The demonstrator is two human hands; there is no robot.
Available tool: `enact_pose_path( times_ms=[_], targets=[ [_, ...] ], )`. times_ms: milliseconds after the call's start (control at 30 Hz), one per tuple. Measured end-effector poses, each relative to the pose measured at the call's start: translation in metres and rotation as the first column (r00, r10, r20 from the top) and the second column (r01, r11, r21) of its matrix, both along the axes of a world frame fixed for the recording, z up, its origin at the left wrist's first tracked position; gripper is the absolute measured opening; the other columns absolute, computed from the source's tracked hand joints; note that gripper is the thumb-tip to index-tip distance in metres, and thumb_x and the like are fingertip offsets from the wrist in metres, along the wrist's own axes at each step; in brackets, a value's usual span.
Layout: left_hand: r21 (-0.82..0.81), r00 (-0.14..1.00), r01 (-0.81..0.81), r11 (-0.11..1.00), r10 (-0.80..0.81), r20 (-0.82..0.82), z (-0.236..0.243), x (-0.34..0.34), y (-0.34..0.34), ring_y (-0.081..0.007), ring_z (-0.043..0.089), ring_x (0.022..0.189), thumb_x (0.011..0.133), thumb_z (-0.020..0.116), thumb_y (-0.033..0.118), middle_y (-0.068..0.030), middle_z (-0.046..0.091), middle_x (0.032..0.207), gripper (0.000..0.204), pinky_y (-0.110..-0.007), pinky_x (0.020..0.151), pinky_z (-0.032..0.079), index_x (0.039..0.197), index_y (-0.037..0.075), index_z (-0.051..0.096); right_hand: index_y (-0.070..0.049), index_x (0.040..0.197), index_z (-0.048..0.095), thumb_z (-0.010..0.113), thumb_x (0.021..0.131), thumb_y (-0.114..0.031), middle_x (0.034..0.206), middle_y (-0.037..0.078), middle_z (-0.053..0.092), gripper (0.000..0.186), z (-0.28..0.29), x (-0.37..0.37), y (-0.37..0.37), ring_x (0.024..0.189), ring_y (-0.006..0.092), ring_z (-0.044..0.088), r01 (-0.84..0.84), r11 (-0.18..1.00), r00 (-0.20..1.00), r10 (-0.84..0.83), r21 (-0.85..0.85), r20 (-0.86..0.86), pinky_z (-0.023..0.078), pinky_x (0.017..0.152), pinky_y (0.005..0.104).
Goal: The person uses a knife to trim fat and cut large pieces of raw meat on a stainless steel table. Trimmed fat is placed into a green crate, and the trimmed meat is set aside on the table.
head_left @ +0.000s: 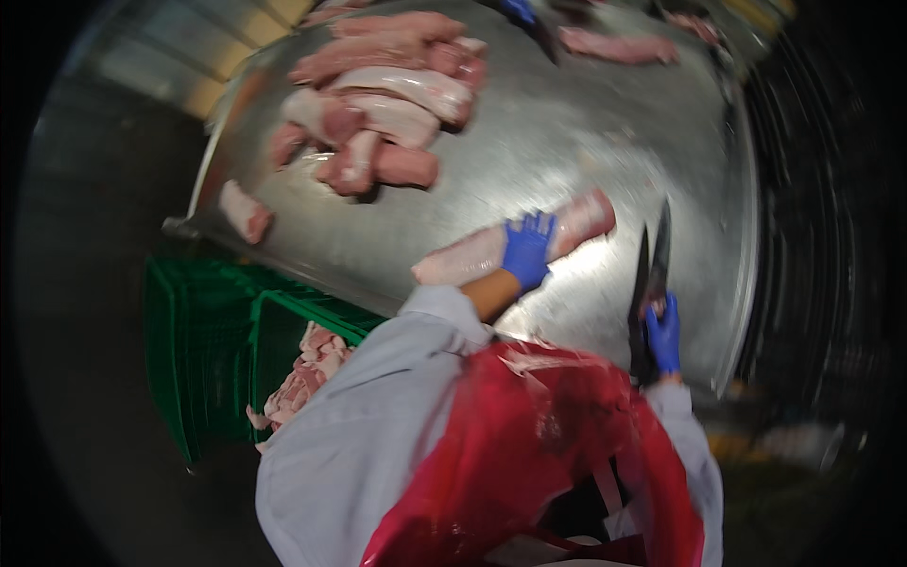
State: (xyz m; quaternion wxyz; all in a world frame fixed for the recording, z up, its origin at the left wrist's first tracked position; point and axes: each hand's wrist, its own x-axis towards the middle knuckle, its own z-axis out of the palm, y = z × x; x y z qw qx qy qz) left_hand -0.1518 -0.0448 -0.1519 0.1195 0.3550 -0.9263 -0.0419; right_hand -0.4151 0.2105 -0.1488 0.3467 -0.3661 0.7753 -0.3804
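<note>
A long pale-pink piece of pork loin (472,257) lies slantwise on the steel table (567,123). My left hand (527,253), in a blue glove, rests on its middle with fingers spread across the top. To the right, my gloved right hand (664,333) is closed round the handle of a knife (661,250), whose blade points away from me. Close beside that blade runs another long dark shape (641,312); whether it is a second knife or a shadow I cannot tell.
Several pork pieces (378,113) are heaped at the far left, with one small piece (247,212) apart near the left edge. Green crates (175,359) stand below that edge, one holding meat strips (304,378). At the far side are another meat strip (619,47) and another person's blue-gloved hand (520,9) beside a dark blade.
</note>
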Motion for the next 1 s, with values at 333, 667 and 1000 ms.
enact_pose_path(
  times_ms=[333, 667, 1000],
  targets=[
    [0.520, 0.984, -0.077, 0.851, -0.019, 0.177, 0.025, -0.039, -0.048, -0.0435, 0.063, 0.105, 0.061, 0.083, 0.037, -0.0276, 0.062, 0.116, 0.088, -0.045, 0.093, 0.051, 0.133, 0.000, 0.048, -0.026, 0.158, 0.023, 0.057, 0.093, -0.015, 0.106, 0.025, 0.070, 0.074, -0.014, -0.034, -0.083, 0.099, 0.0364, 0.071, -0.069, 0.992, 0.998, 0.068, -0.105, -0.012, 0.054, 0.087, 0.0401],
    [0.719, 1.000, 0.020, 0.694, -0.022, -0.007, -0.009, -0.006, -0.101, -0.0373, 0.064, 0.113, 0.062, 0.082, 0.036, -0.0254, 0.066, 0.118, 0.079, -0.040, 0.099, 0.048, 0.128, 0.001, 0.055, -0.034, 0.158, 0.021, 0.056, 0.096, -0.024, 0.093, 0.024, 0.070, 0.072, -0.028, 0.048, -0.089, 0.086, 0.0415, 0.070, -0.236, 0.969, 0.972, 0.236, -0.071, 0.004, 0.054, 0.078, 0.0458],
    [0.781, 0.987, 0.140, 0.608, -0.021, -0.160, -0.031, 0.000, -0.115, -0.0351, 0.062, 0.113, 0.067, 0.080, 0.033, -0.0234, 0.064, 0.120, 0.075, -0.040, 0.099, 0.048, 0.129, 0.000, 0.054, -0.029, 0.159, 0.022, 0.056, 0.096, -0.022, 0.077, 0.013, 0.069, 0.073, -0.008, 0.068, -0.128, 0.063, 0.0252, 0.067, -0.140, 0.990, 0.984, 0.139, 0.002, 0.115, 0.055, 0.064, 0.0383]
  ],
)
